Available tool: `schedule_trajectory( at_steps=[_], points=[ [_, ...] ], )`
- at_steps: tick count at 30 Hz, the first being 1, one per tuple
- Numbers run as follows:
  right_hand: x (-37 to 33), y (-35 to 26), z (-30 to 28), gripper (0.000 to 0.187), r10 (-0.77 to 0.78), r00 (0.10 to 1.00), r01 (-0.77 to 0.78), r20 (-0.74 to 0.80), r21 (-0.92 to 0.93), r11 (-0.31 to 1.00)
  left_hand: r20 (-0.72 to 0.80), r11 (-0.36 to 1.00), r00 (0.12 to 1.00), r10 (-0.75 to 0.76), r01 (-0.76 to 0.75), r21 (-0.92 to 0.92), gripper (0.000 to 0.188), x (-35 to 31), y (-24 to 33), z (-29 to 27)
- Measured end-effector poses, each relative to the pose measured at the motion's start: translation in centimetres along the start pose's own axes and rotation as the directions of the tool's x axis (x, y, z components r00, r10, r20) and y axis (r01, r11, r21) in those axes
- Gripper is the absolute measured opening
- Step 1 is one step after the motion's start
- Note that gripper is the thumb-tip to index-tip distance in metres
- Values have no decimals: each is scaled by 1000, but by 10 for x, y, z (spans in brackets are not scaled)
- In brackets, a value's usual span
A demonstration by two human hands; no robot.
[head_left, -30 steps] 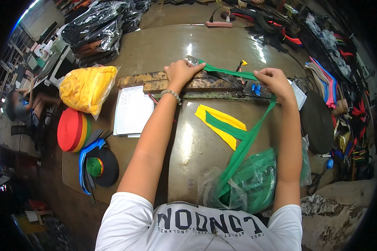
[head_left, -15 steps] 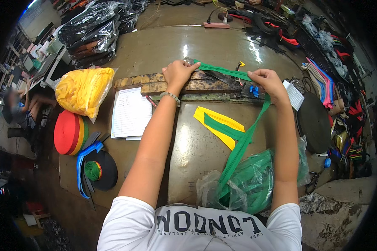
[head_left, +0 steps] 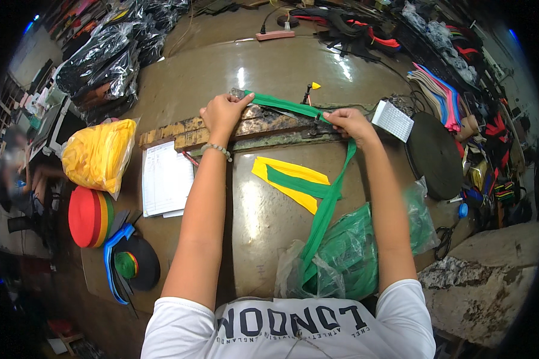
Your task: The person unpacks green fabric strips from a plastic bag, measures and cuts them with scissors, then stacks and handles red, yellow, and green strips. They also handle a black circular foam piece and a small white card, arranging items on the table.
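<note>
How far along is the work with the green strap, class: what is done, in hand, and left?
Done: cut yellow and green strap pieces lie on the brown table. In hand: the left hand and right hand stretch a green fabric strap along the worn wooden board. Left: more strap fills the clear plastic bag.

A green strap [head_left: 321, 209] runs taut along the worn wooden board [head_left: 245, 128], then bends down off its right end.
</note>
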State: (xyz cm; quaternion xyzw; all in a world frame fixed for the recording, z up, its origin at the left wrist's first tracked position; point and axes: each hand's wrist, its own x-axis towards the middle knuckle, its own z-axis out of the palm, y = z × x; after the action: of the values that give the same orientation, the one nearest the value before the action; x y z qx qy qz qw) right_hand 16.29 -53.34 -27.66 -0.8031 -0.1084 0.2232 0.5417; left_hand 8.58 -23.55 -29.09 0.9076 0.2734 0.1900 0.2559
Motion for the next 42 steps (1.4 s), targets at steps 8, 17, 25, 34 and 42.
schedule_trajectory(
  at_steps=[8, 17, 25, 34, 42],
  points=[
    [7, 14, 4, 31, 13, 999, -15, 53, 42, 999, 23, 1000, 1000, 3, -3, -3, 57, 1, 2, -2],
    [8, 23, 4, 34, -93, 995, 95, 39, -56, 994, -19, 1000, 999, 27, -26, 14, 54, -1, 0, -1],
    [6, 9, -5, 32, -17, 994, 24, 105, -63, 998, 10, 999, 1000, -17, 17, 28, 53, 3, -3, 4],
    [-115, -56, -101, 31, -358, 930, 318, -85, -303, 898, 145, 773, 972, 186, -54, -632, 31, 12, -24, -20],
    [-221, -81, -122, 27, -285, 913, 231, -293, -206, 951, 124, 196, 804, 581, 10, -981, 25, -80, 53, -80]
  ],
)
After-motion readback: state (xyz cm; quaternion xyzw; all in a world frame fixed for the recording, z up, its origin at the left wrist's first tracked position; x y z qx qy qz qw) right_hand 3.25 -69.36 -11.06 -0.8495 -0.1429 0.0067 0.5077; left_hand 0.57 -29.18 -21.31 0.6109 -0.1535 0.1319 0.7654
